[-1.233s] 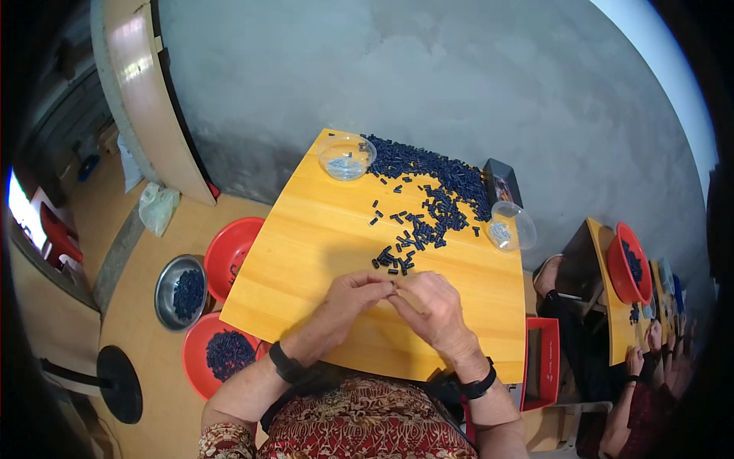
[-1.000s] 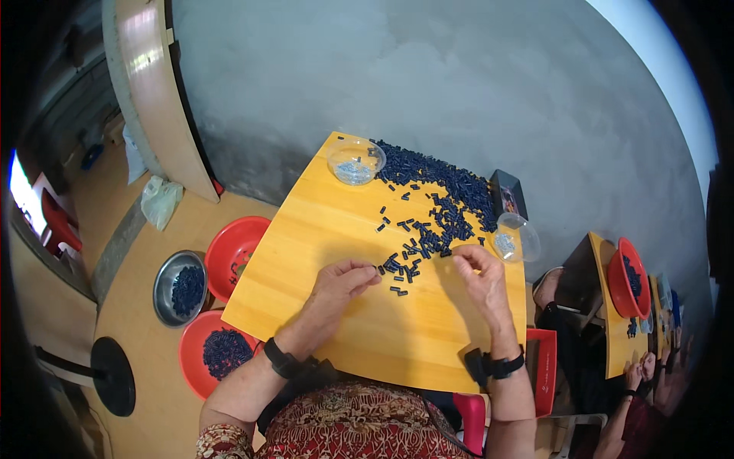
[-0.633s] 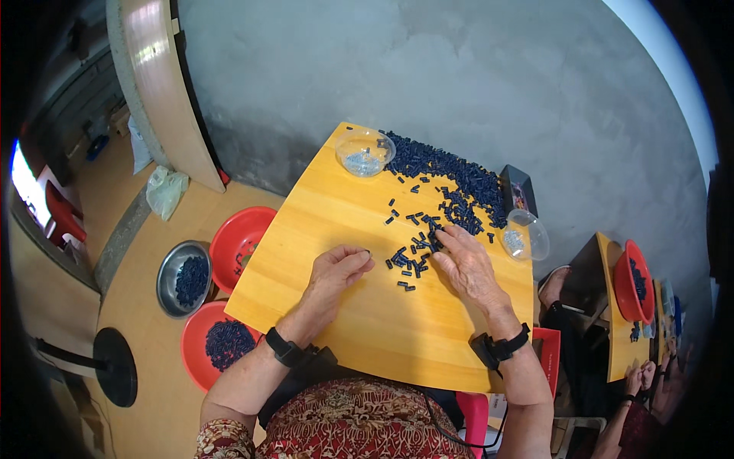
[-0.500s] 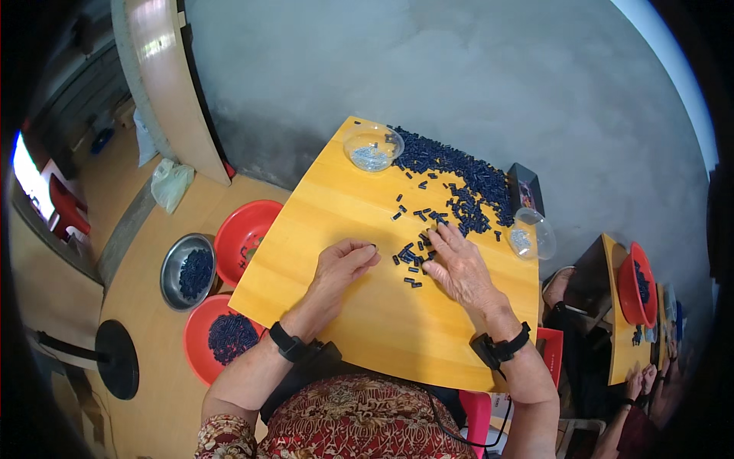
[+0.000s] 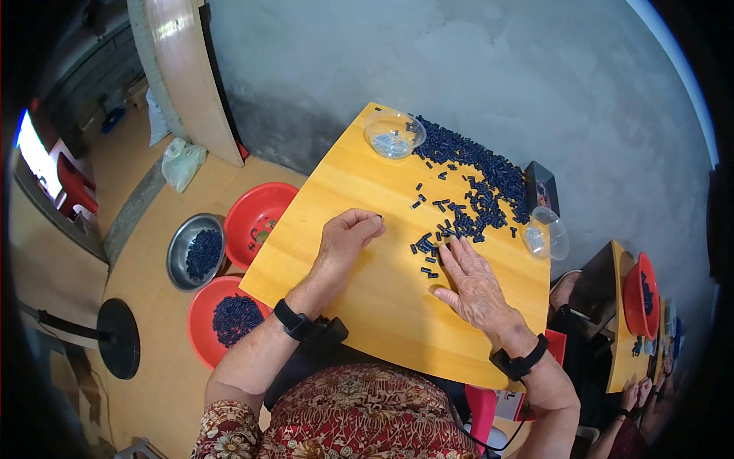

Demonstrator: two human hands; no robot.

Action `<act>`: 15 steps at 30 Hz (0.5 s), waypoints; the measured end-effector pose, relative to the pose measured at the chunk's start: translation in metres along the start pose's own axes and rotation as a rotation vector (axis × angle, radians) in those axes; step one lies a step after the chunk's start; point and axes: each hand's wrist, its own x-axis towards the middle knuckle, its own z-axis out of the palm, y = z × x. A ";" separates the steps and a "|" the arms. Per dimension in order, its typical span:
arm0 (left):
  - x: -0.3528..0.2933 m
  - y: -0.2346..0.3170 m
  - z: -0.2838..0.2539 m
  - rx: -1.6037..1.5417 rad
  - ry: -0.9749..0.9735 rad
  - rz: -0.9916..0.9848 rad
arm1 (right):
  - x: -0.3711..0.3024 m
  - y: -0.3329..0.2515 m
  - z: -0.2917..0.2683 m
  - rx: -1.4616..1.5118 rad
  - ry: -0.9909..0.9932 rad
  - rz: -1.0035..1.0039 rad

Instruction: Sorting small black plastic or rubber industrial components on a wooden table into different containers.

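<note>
My left hand (image 5: 344, 243) is raised over the left half of the yellow table (image 5: 336, 306). Its thumb and forefinger are pinched around a small black cylindrical piece, of which only a dark tip shows. Palm down, my right hand (image 5: 475, 291) rests at the near side of a loose group of black cylindrical pieces (image 5: 425, 246). Its fingers are stretched out, with the fingertips touching or almost touching some of them. A much larger heap of the same pieces (image 5: 466, 157) spreads along the table's far right edge.
Clear round tubs with small silvery parts stand at the far corner (image 5: 395, 145) and right edge (image 5: 547, 239), near a black box (image 5: 541, 190). Left, on the floor, are red basins (image 5: 200, 336) (image 5: 287, 195) and a metal bowl (image 5: 176, 264). Another person's hands (image 5: 636, 394) show at right.
The view has shifted a little. My right hand has drawn back toward me from the loose pieces, uncovering some. My left hand stays pinched and has moved slightly away from me.
</note>
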 end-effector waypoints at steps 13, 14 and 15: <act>0.008 -0.014 -0.007 0.080 -0.042 -0.011 | 0.050 -0.013 0.034 -0.034 0.004 -0.086; 0.010 -0.016 -0.007 0.077 -0.050 -0.009 | 0.050 -0.011 0.032 -0.040 0.005 -0.080; 0.009 -0.018 -0.008 0.151 -0.050 0.057 | 0.051 -0.010 0.030 0.005 0.019 -0.050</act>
